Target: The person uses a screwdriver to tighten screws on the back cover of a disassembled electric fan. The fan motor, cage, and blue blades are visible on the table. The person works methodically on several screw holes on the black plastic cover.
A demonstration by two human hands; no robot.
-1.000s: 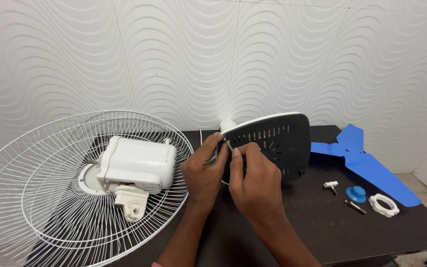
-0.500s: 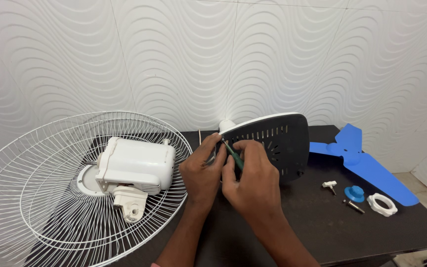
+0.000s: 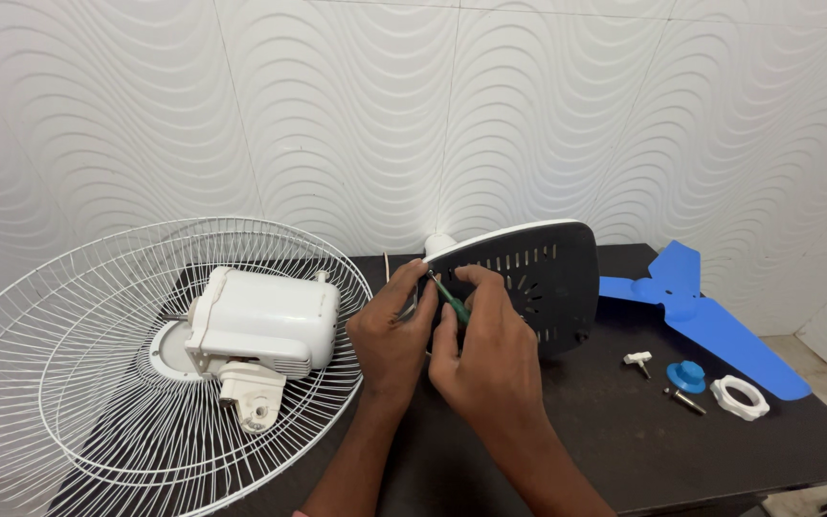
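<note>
My right hand (image 3: 482, 352) grips a green-handled screwdriver (image 3: 451, 299), whose tip points at the left edge of a black fan base plate (image 3: 538, 278) tilted up on its edge. My left hand (image 3: 392, 330) rests against that same edge, fingers steadying the plate beside the tip. The screw itself is hidden by my fingers. To the left, a white fan motor housing (image 3: 262, 321) lies on a white wire fan guard (image 3: 78, 383).
A blue fan blade (image 3: 696, 306) lies at the right on the dark table (image 3: 624, 450). Near it sit a small white part (image 3: 637, 360), a blue knob (image 3: 686, 375), a metal bolt (image 3: 684, 400) and a white ring nut (image 3: 739, 397). A white wavy tiled wall stands behind.
My right hand has shifted slightly around the screwdriver, and the green handle shows more between my fingers. The plate and the other parts have stayed put.
</note>
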